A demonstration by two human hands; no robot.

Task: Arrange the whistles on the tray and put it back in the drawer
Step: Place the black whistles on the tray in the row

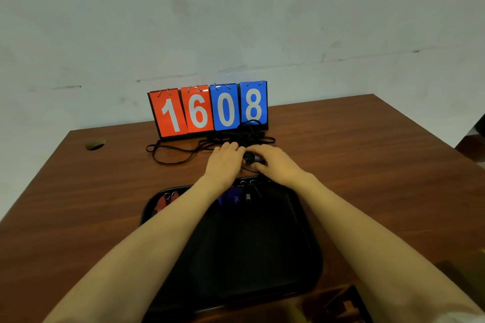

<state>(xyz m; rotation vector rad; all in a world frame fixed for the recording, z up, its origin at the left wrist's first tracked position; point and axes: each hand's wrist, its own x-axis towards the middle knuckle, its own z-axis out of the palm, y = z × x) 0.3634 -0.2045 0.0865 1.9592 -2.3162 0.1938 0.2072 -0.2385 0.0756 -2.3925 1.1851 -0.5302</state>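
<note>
Black whistle (pixel 249 157) half-hidden, hands (pixel 246 158) closed around

Dim, soft light and a slightly blurred wide-angle view.
You get faint shadows, a black tray (pixel 304 231) swallowing detail, and table (pixel 367 165) edges bowed outward.

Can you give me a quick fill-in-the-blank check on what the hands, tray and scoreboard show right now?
1. The flip scoreboard behind the hands reads ____.
2. The tray near the person is coloured ____.
3. The left hand and right hand meet at a small dark whistle on the ____, beyond the tray's far rim.
4. The red whistles lie in the tray's far ____ corner.

Missing words: 1608; black; table; left
</note>
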